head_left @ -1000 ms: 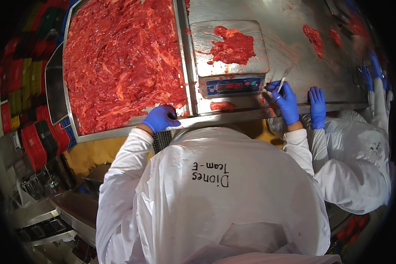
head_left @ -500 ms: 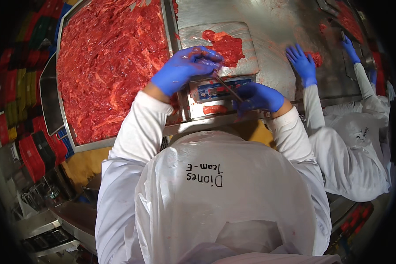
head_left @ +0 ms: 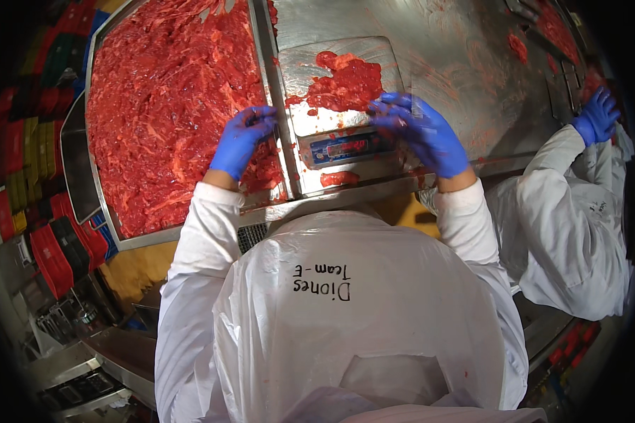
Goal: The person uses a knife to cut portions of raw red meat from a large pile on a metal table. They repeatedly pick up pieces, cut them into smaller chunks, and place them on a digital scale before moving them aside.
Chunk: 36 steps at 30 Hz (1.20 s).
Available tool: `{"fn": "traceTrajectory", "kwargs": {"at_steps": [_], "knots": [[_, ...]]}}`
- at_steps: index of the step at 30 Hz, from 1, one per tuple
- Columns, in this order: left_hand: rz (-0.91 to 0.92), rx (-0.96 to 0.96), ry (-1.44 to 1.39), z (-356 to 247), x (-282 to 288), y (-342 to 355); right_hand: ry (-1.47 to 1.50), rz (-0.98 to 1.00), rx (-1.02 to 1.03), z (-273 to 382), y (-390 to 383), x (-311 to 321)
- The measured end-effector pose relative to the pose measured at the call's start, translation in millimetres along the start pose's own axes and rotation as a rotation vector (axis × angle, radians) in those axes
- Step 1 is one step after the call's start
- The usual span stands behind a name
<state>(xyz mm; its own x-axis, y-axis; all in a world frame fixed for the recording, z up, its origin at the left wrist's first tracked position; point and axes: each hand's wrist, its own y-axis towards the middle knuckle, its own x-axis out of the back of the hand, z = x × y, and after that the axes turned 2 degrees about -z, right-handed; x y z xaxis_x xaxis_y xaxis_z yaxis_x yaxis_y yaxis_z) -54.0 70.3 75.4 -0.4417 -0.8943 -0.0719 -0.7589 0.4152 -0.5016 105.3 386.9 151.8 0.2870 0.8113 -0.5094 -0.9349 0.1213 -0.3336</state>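
Note:
My left hand [head_left: 241,141], in a blue glove, hovers at the right rim of a big metal tray [head_left: 104,204] filled with raw red meat [head_left: 180,106]. Its fingers are half curled with the tips apart, and nothing shows between them. A small heap of the same meat [head_left: 346,83] lies on the metal platform of a scale [head_left: 374,51]. Beside that heap is my right hand [head_left: 430,137], also gloved in blue, slightly blurred, its fingers stretched leftward at the meat's edge. Below them sits the scale's blue display panel [head_left: 346,149], partly covered by my right hand.
A meat strip [head_left: 339,178] lies below the display. The steel table [head_left: 458,63] stretches right, with a meat piece [head_left: 517,48] on it. A co-worker's blue-gloved hand [head_left: 597,116] is at far right. Red and black crates [head_left: 60,247] stand at left.
My hands have moved apart, the left back to the tray's rim. The thin stick-like thing between them no longer shows. The co-worker's hand has left the table's middle.

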Motion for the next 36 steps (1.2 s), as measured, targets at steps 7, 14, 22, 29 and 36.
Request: {"fn": "traceTrajectory", "kwargs": {"at_steps": [7, 14, 22, 29, 36], "knots": [[-0.47, -0.544, 0.675, 34, -1, 10, -0.281, -0.139, 0.111, -16, 8, 53], [0.05, -1.028, 0.825, 16, -120, 6, -0.385, 0.032, -0.064, -32, 63, 0], [-0.118, -0.21, 0.636, 4, 19, 0, -0.02, 0.111, -0.219, -43, 18, 16], [-0.043, -0.241, 1.011, 90, 19, -55, -0.751, 0.366, -0.212, -62, -3, -13], [0.149, -0.309, 0.619, -52, -8, -50, -0.46, 0.257, -0.005, -66, 6, 16]]}}
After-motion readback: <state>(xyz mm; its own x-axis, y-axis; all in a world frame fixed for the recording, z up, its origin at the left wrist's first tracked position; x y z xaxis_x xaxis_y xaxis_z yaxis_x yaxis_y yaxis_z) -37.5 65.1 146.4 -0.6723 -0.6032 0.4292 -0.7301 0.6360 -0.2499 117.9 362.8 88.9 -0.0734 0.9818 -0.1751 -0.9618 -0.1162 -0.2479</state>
